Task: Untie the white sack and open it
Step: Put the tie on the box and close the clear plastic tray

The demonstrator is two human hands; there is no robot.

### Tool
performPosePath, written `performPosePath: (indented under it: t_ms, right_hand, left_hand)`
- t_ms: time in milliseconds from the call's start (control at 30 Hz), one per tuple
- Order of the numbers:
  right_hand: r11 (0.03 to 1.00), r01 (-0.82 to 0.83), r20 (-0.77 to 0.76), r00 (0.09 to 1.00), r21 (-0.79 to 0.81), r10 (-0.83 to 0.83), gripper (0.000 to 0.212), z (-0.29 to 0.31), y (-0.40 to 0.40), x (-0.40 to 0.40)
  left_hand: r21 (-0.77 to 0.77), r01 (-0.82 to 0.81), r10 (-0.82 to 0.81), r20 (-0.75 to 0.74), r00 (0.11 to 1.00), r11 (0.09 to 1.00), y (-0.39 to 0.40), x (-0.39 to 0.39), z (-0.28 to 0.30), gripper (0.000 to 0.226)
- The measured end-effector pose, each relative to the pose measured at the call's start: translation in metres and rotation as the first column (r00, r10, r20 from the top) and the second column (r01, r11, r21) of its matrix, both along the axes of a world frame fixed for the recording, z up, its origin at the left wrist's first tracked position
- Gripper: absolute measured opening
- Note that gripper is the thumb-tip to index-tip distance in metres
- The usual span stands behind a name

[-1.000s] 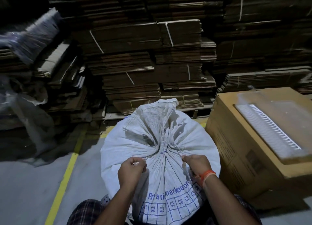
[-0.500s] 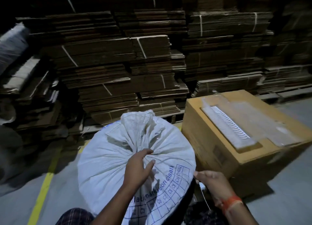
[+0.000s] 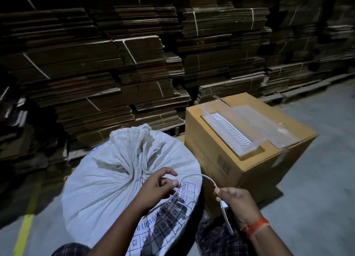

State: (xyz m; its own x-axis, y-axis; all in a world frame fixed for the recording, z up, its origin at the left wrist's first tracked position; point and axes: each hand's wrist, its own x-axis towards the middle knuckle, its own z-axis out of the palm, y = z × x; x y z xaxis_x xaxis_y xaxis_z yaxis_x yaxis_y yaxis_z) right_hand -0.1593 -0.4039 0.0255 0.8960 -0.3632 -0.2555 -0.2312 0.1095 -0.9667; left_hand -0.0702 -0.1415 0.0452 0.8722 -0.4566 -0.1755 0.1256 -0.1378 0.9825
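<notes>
One sack (image 3: 107, 182) on the floor, at 9 o'clock of one box (image 3: 230, 156); neck gathered, not opened out. One tie (image 3: 199, 177) arcs between two hands. Left hand (image 3: 157, 186) pinches its end over the sack. Right hand (image 3: 236, 200) grips the other end, at 3 o'clock. One tray (image 3: 249, 125) on the box.

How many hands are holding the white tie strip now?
2. The left hand pinches the tie strip over the white sack; the right hand grips it beside the cardboard box.
</notes>
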Motion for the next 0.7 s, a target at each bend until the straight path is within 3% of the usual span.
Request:
performPosePath:
  t_ms: [233,367,500,700]
  right_hand:
    - [0.999,0.035,0.009,0.999,-0.029,-0.034,0.025,0.007,0.003,0.002]
    - [0.992,0.066,0.024,0.998,-0.109,-0.064,0.027,0.027,0.001,-0.003]
    - [0.971,0.060,0.031,0.998,-0.231,-0.054,0.015,0.062,-0.007,-0.010]
    - [0.882,0.091,0.094,0.994,-0.462,-0.053,0.009,0.119,-0.035,0.005]
  left_hand:
    - [0.107,0.062,-0.074,0.114,0.991,0.992,0.005,0.000,0.016,0.021]
    - [0.274,0.017,-0.095,0.274,0.957,0.962,-0.002,0.001,0.023,0.013]
    - [0.258,-0.079,-0.012,0.332,0.943,0.963,-0.021,0.007,0.046,0.019]
    - [0.152,0.016,-0.068,0.346,0.936,0.988,-0.077,0.040,0.090,0.030]
